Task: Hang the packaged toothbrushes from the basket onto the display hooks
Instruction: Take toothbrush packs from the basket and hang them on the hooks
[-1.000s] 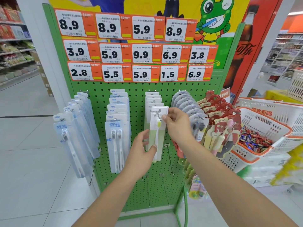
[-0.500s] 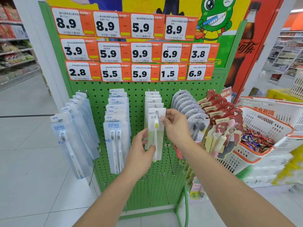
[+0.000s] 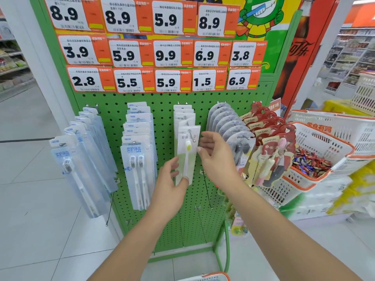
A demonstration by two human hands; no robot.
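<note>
Green toothbrush pack (image 3: 187, 153) now hangs on the middle hook (image 3: 191, 135). Right hand (image 3: 216, 157) has released its top corner — fingers spread, just beside. Left hand (image 3: 169, 183) still pinches the lower edge.

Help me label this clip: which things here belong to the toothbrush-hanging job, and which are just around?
Job:
green toothbrush pack
its display hook
green pegboard
left hand
right hand
basket rim

Just around:
price tags
candy basket
frog poster
</note>
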